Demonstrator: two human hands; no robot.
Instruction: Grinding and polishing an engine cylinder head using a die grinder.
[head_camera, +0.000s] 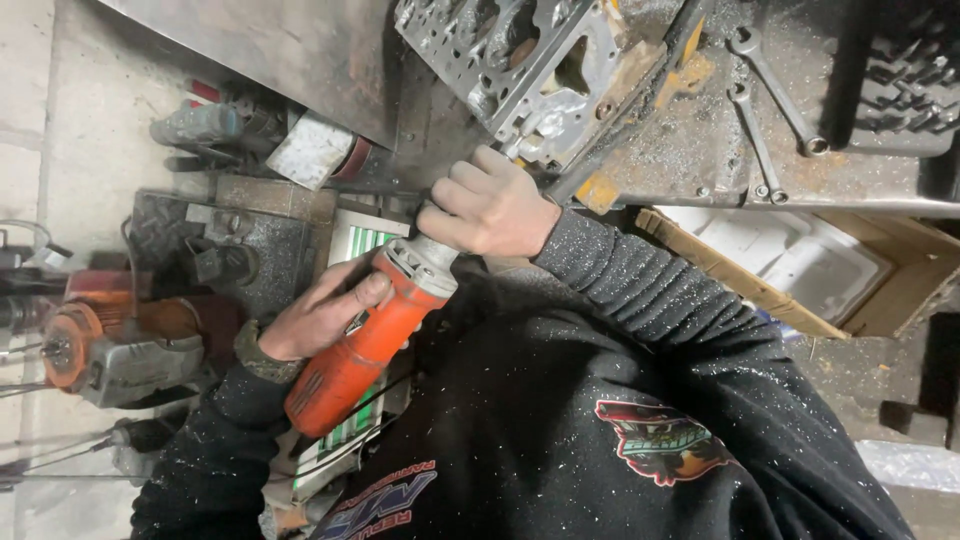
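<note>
The left hand is wrapping its fingers around the body of an orange die grinder, while the right hand is closing tightly over its metal nose, pressing it against the edge of a grimy cylinder head lying on the desk. The casting is looking partly cleaned, with rust remaining. An open cardboard box below is holding white packing.
</note>
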